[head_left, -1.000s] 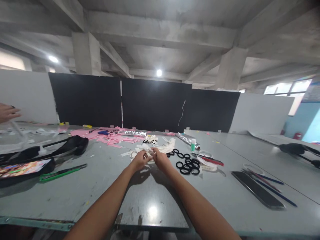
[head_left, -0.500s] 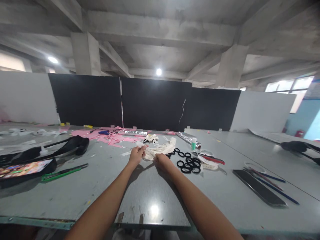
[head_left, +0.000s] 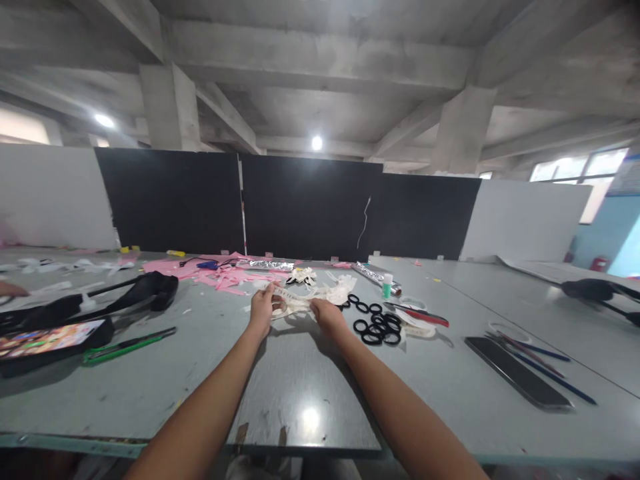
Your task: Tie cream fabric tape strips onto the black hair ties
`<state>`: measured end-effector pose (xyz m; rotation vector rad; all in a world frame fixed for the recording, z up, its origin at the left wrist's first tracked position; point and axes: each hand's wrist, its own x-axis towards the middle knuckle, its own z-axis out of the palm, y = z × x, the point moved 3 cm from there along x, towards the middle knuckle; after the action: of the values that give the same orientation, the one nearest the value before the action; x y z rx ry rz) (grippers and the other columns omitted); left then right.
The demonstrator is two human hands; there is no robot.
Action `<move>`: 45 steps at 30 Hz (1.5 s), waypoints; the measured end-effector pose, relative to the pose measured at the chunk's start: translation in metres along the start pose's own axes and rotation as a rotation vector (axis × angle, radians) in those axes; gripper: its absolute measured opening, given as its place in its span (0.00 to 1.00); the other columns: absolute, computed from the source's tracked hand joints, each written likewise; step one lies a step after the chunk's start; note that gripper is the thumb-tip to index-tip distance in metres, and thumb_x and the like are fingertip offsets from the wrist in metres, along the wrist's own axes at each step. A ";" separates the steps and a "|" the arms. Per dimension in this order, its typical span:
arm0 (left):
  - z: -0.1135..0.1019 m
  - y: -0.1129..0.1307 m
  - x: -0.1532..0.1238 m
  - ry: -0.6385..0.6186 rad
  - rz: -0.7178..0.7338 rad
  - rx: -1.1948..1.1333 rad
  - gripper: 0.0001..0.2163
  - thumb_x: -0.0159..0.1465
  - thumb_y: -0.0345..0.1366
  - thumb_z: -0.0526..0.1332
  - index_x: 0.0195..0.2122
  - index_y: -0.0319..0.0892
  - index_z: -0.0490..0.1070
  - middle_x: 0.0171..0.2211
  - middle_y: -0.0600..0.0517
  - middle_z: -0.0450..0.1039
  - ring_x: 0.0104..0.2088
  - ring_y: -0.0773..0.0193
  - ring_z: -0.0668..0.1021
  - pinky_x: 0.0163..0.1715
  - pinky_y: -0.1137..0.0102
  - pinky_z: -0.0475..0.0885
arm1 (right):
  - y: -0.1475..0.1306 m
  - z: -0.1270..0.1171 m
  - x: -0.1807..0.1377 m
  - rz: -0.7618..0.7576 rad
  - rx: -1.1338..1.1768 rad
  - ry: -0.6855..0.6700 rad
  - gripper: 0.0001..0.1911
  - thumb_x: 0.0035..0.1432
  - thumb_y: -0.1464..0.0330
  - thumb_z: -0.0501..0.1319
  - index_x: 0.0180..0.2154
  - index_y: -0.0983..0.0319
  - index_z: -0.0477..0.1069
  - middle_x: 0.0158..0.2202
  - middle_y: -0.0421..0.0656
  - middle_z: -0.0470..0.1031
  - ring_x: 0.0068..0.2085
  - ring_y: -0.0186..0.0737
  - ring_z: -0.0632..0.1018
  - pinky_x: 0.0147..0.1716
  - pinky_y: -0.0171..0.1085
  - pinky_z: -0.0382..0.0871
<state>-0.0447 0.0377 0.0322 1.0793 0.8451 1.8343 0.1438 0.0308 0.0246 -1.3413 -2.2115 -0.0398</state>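
Observation:
A long off-white ribbon with dark printed lettering (head_left: 295, 301) stretches between my two hands above the grey table. At its left end, my left hand (head_left: 263, 310) pinches the ribbon between thumb and fingers. My right hand (head_left: 327, 315) is closed on it a short way to the right, the fingertips partly hidden. More of the ribbon lies in a loose crumpled heap (head_left: 343, 290) just beyond my right hand. Several black rings (head_left: 379, 327) lie in a cluster to the right of that hand. Behind the ribbon sits a small bow-like bundle of cream strips (head_left: 303, 276).
Right of the rings are a glue stick (head_left: 387, 286), a red-and-black tool (head_left: 423, 315) and a dark phone (head_left: 517, 372). A green cutter (head_left: 130, 345) and a lit-screen phone (head_left: 55, 337) lie left. Pink scraps (head_left: 225, 275) and foil rolls line the back. Another person's hand (head_left: 11, 289) shows at far left.
My left hand has moved left, drawing the ribbon out wider and flatter between my hands. My right hand stays nearly in place. Another person's hand has come in at the far left edge.

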 end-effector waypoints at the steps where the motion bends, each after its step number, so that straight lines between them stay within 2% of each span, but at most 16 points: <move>1: 0.000 0.000 0.000 -0.011 -0.002 -0.009 0.16 0.57 0.46 0.61 0.36 0.37 0.71 0.35 0.48 0.73 0.21 0.72 0.74 0.17 0.77 0.70 | 0.000 0.000 0.000 -0.003 0.030 0.017 0.16 0.65 0.67 0.47 0.47 0.59 0.71 0.47 0.47 0.74 0.48 0.40 0.73 0.46 0.33 0.62; 5: -0.003 -0.005 0.001 0.008 -0.054 -0.042 0.12 0.59 0.43 0.59 0.37 0.38 0.70 0.39 0.47 0.73 0.20 0.73 0.74 0.17 0.77 0.70 | 0.004 0.001 0.000 0.036 0.241 0.107 0.17 0.64 0.66 0.49 0.48 0.59 0.72 0.49 0.45 0.74 0.50 0.40 0.73 0.49 0.35 0.63; 10: -0.008 -0.014 0.001 0.102 -0.183 -0.150 0.07 0.63 0.36 0.55 0.38 0.39 0.67 0.39 0.48 0.74 0.20 0.75 0.73 0.17 0.79 0.69 | 0.008 0.009 0.004 0.132 0.535 0.172 0.13 0.58 0.64 0.55 0.41 0.60 0.76 0.44 0.43 0.77 0.47 0.41 0.75 0.49 0.37 0.65; 16: -0.019 -0.019 0.005 0.233 -0.270 -0.225 0.04 0.63 0.34 0.53 0.36 0.41 0.65 0.30 0.54 0.71 0.19 0.74 0.72 0.20 0.77 0.69 | 0.016 0.010 0.004 0.237 0.726 0.263 0.12 0.52 0.65 0.58 0.35 0.65 0.76 0.36 0.46 0.79 0.39 0.42 0.77 0.42 0.37 0.68; 19: -0.026 -0.015 0.009 0.298 -0.217 -0.091 0.07 0.61 0.39 0.53 0.35 0.41 0.65 0.22 0.58 0.65 0.14 0.75 0.65 0.17 0.77 0.65 | 0.025 0.004 0.002 0.290 0.770 0.305 0.14 0.52 0.64 0.58 0.35 0.66 0.76 0.34 0.46 0.79 0.38 0.42 0.77 0.40 0.36 0.68; 21: -0.024 -0.012 0.010 0.212 -0.083 0.128 0.12 0.58 0.44 0.56 0.34 0.40 0.67 0.20 0.59 0.63 0.15 0.73 0.64 0.17 0.76 0.63 | 0.031 0.001 0.002 0.308 0.770 0.330 0.14 0.51 0.63 0.59 0.35 0.66 0.77 0.34 0.46 0.79 0.37 0.41 0.77 0.39 0.36 0.68; 24: -0.006 -0.013 0.002 -0.085 0.113 0.505 0.19 0.54 0.48 0.61 0.40 0.38 0.71 0.26 0.53 0.71 0.24 0.66 0.72 0.25 0.73 0.67 | 0.035 -0.001 0.002 0.281 0.671 0.358 0.12 0.51 0.64 0.60 0.34 0.63 0.78 0.35 0.45 0.78 0.35 0.40 0.76 0.38 0.37 0.67; 27: 0.014 -0.022 -0.014 -0.423 0.153 0.723 0.24 0.54 0.48 0.60 0.50 0.40 0.70 0.38 0.48 0.75 0.36 0.60 0.75 0.37 0.70 0.68 | 0.028 0.001 0.004 0.145 0.549 0.339 0.10 0.52 0.66 0.61 0.34 0.60 0.79 0.34 0.44 0.78 0.35 0.39 0.75 0.39 0.36 0.66; 29: 0.022 -0.025 -0.022 -0.575 0.149 0.806 0.22 0.57 0.49 0.57 0.46 0.40 0.72 0.38 0.49 0.76 0.37 0.58 0.75 0.39 0.69 0.67 | 0.023 0.005 0.004 0.059 0.490 0.294 0.09 0.53 0.67 0.61 0.35 0.59 0.79 0.33 0.44 0.78 0.36 0.39 0.75 0.39 0.36 0.66; 30: 0.023 -0.026 -0.023 -0.610 0.151 0.844 0.20 0.57 0.49 0.56 0.43 0.40 0.74 0.36 0.49 0.77 0.36 0.58 0.75 0.38 0.69 0.67 | 0.021 0.006 0.004 0.033 0.468 0.266 0.08 0.52 0.68 0.62 0.35 0.59 0.79 0.33 0.44 0.78 0.36 0.39 0.76 0.39 0.36 0.66; 33: 0.021 -0.025 -0.024 -0.601 0.154 0.938 0.18 0.57 0.49 0.56 0.36 0.40 0.76 0.32 0.49 0.77 0.33 0.59 0.75 0.35 0.71 0.65 | 0.019 0.012 0.005 0.001 0.472 0.183 0.08 0.52 0.69 0.62 0.35 0.59 0.79 0.35 0.44 0.79 0.38 0.41 0.76 0.40 0.36 0.66; 38: 0.020 -0.030 -0.022 -0.524 0.159 1.041 0.17 0.55 0.49 0.59 0.33 0.40 0.76 0.29 0.48 0.75 0.31 0.60 0.74 0.29 0.72 0.62 | 0.019 0.018 0.005 0.066 0.745 0.052 0.10 0.48 0.67 0.63 0.34 0.62 0.79 0.34 0.45 0.80 0.36 0.43 0.78 0.38 0.37 0.69; 42: 0.027 -0.036 -0.022 -0.453 0.168 1.119 0.19 0.57 0.52 0.55 0.25 0.39 0.73 0.22 0.49 0.71 0.26 0.62 0.71 0.26 0.72 0.58 | 0.020 0.012 0.004 0.167 0.798 0.157 0.10 0.46 0.66 0.63 0.31 0.64 0.79 0.31 0.45 0.80 0.35 0.44 0.78 0.38 0.38 0.69; 45: 0.030 -0.038 -0.021 -0.446 0.161 1.077 0.19 0.57 0.51 0.55 0.23 0.40 0.72 0.21 0.51 0.69 0.25 0.62 0.70 0.26 0.72 0.57 | 0.019 0.009 0.004 0.203 0.799 0.208 0.10 0.46 0.66 0.62 0.30 0.64 0.78 0.31 0.46 0.79 0.35 0.43 0.78 0.39 0.38 0.68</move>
<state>0.0005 0.0391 0.0045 2.1535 1.5323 1.0894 0.1543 0.0463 0.0136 -1.0221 -1.6207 0.6730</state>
